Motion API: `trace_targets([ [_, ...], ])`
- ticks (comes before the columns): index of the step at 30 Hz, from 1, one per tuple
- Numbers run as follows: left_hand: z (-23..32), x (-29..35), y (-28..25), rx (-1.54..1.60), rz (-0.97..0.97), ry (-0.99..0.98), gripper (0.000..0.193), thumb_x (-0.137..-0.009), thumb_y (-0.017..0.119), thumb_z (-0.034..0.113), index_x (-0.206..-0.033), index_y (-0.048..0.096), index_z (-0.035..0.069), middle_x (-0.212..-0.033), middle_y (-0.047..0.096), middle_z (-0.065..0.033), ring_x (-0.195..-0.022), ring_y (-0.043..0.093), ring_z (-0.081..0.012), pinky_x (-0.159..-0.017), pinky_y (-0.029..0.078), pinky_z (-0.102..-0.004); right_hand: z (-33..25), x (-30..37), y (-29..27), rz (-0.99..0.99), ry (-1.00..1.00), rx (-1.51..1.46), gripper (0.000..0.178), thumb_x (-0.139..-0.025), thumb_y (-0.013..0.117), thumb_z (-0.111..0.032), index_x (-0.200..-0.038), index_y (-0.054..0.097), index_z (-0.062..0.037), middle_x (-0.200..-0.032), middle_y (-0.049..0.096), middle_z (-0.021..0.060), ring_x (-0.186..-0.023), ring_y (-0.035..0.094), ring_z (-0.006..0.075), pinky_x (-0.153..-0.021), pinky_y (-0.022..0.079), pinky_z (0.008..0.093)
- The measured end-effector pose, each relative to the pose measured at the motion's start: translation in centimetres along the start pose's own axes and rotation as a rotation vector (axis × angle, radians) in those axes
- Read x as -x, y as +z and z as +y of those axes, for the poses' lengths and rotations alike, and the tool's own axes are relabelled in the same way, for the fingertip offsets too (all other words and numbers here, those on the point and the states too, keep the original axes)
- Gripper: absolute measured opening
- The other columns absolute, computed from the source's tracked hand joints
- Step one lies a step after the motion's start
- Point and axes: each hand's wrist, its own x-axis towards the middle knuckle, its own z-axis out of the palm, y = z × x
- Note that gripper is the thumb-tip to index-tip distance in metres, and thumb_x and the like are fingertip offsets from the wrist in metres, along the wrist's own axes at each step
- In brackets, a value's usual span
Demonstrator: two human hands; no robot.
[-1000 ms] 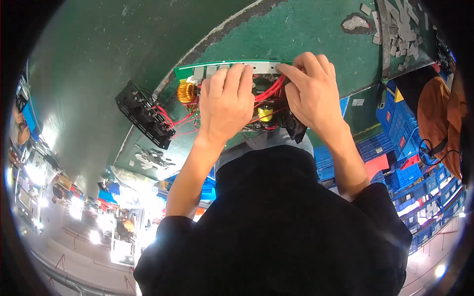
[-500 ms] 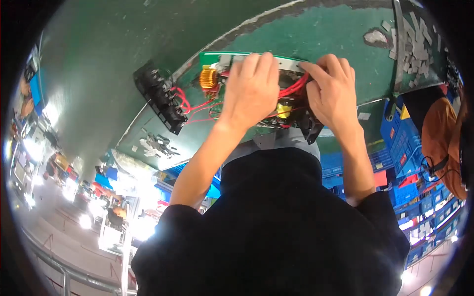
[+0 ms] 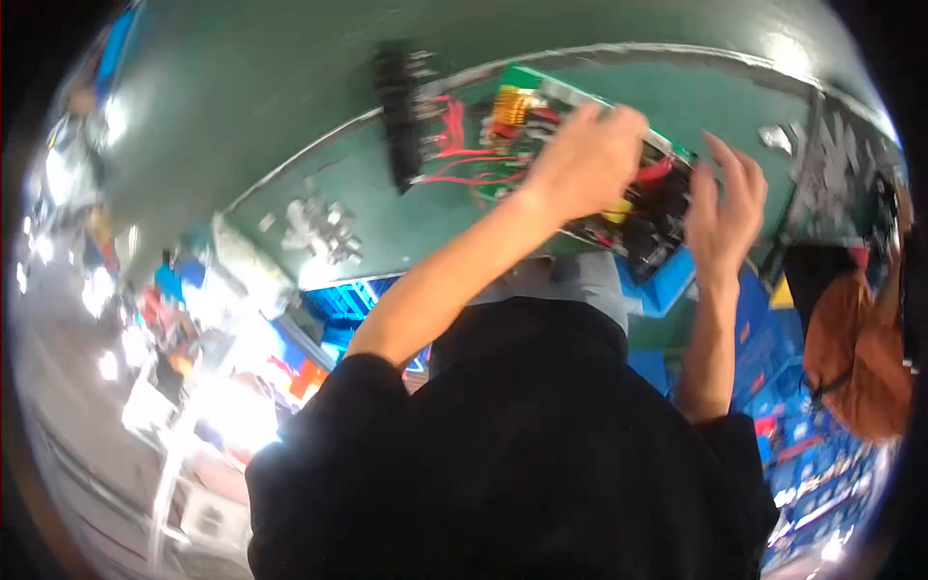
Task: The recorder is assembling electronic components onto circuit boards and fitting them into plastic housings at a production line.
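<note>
A green circuit board (image 3: 523,76) packed with parts lies at an angle on the green worktop, its right end nearer me. My left hand (image 3: 592,159) reaches over its middle, fingers curled around the far edge. Off the board's right end, my right hand (image 3: 727,215) has its fingers apart and holds nothing. A copper-coloured coil (image 3: 511,104) stands near the board's left end. Red wires (image 3: 450,130) run from there to a long black plastic panel (image 3: 397,121) on the left. Motion blurs the panel and the board's parts.
Loose grey pieces (image 3: 324,230) lie on the worktop (image 3: 372,159) at left, with more grey strips (image 3: 839,169) at far right. Below the front edge are blue crates (image 3: 757,348). A person in brown trousers (image 3: 855,353) is at the right.
The board has turned, its right end swinging toward me, with my left hand still on it. My right hand has come away from its right end and opened. The whole view has shifted.
</note>
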Motion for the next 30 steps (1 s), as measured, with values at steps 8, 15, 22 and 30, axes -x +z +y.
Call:
trace_targets([
  [8,0.7,7.6,-6.1,0.110,0.528,-0.195,0.012,-0.075,0.061,0.015,-0.084,0.060,0.006,-0.088,0.056,-0.0079,-0.089,0.056,-0.0245,-0.072,0.047,-0.0372,0.9,4.8,-0.2,0.108,0.273,-0.266,0.046,-0.093,0.064,-0.019,-0.125,0.050,0.0103,-0.105,0.061,0.0172,-0.094,0.056,0.0218,-0.088,0.045,0.0331],
  [15,-4.5,32.6,-11.8,0.265,0.494,-1.183,0.027,-0.083,0.067,0.033,-0.075,0.064,0.007,-0.080,0.063,-0.0131,-0.078,0.061,-0.0354,-0.069,0.048,-0.0446,4.0,7.6,4.8,-0.023,0.452,-0.323,0.065,-0.090,0.063,-0.047,-0.116,0.058,0.0124,-0.112,0.063,0.0256,-0.097,0.062,0.0329,-0.084,0.049,0.0398],
  [22,-9.3,59.3,-6.9,-0.128,0.374,-1.515,0.018,-0.088,0.057,0.019,-0.084,0.061,0.002,-0.082,0.062,-0.0191,-0.077,0.062,-0.0382,-0.066,0.050,-0.0491,3.8,9.5,4.7,0.227,0.697,0.094,0.078,-0.091,0.053,-0.055,-0.106,0.057,0.0217,-0.110,0.058,0.0398,-0.103,0.060,0.0474,-0.090,0.046,0.0508],
  [30,-11.4,60.6,-1.7,0.384,0.790,-1.428,0.036,-0.088,0.055,0.032,-0.082,0.066,-0.001,-0.082,0.065,-0.0256,-0.080,0.062,-0.0456,-0.071,0.049,-0.0494,2.7,19.3,6.4,-0.030,0.558,-0.245,0.060,-0.095,0.049,-0.045,-0.100,0.060,0.0138,-0.077,0.063,0.0150,-0.066,0.058,0.0269,-0.059,0.048,0.0394],
])
